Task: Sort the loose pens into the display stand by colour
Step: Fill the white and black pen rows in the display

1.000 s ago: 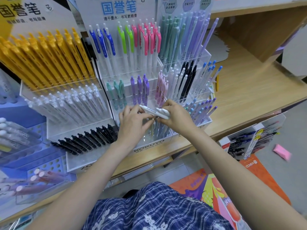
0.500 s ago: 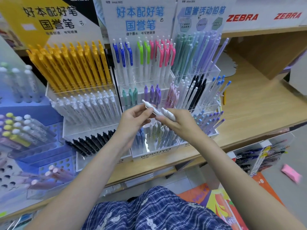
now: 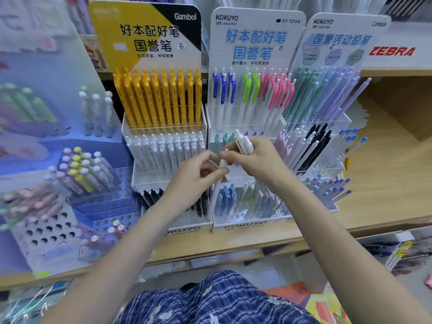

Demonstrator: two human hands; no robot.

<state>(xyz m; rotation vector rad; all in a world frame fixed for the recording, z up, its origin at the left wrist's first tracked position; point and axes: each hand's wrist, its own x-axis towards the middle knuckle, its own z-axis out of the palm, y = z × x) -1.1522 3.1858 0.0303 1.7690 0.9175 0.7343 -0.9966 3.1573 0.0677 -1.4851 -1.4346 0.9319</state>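
Holding a small bunch of white plastic pens (image 3: 244,142) upright, the right hand (image 3: 253,159) steadies them before the clear acrylic display stand (image 3: 245,222) while the left hand (image 3: 198,174) pinches one pen, seemingly to slot it.

The right hand (image 3: 254,160) covers most of the white pens (image 3: 245,142) it grips, so their count and clip colour cannot be told. The left hand (image 3: 198,176) hides part of the display stand (image 3: 247,224). The blue holder (image 3: 70,206) at left is blurred, its edge cropped.
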